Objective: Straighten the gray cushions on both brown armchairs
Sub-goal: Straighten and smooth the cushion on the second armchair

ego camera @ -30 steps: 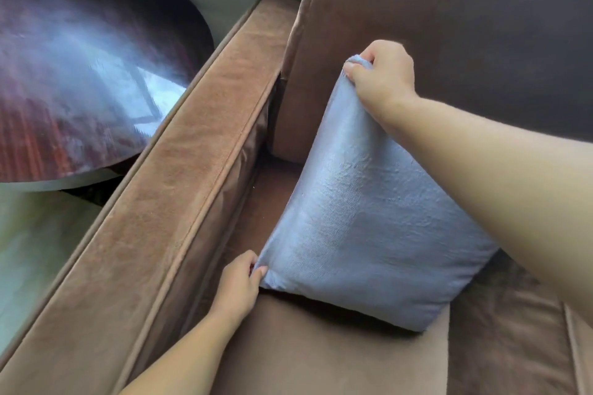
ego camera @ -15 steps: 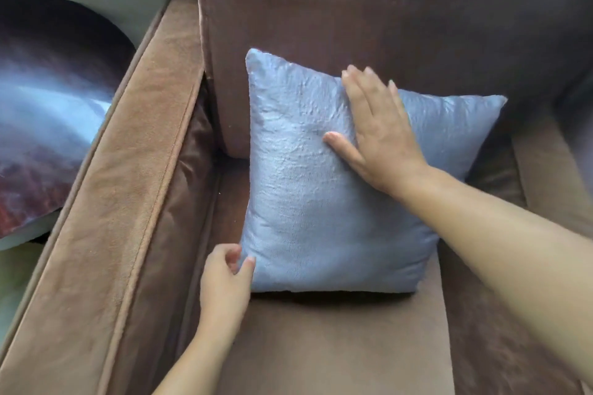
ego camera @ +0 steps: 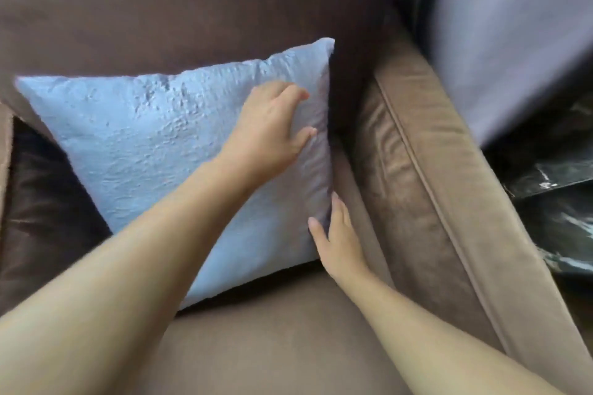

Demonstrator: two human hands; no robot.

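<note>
My left hand (ego camera: 272,131) lay flat on the cushion (ego camera: 154,151), fingers spread and slightly curled near its upper right corner, pressing, not pinching. My right hand (ego camera: 337,234) sat at the cushion's right edge low down, thumb on the front face, the other fingers running up the side seam; they looked apart, and whether any tucked behind I could not tell. So neither hand was clamped, both just in contact.

Cushion stood on the seat (ego camera: 272,330), leaning on the backrest (ego camera: 192,3), tilted so its right corner rode higher than its left. Its right edge was near the armrest (ego camera: 433,186) but not touching, with a dark gap between. Left of the cushion, a darker brown panel (ego camera: 41,202) showed.

Step, as I judged it: squaring this one cushion against the back, final nudge and pat. Only one armchair was in view, so I could not say whether the other was done.

Next move would call for a small rotation, right hand pushing the lower right corner in and down, left hand steadying the face, then letting go of both without dragging the fabric. Soft fill, so it could slump again.
</note>
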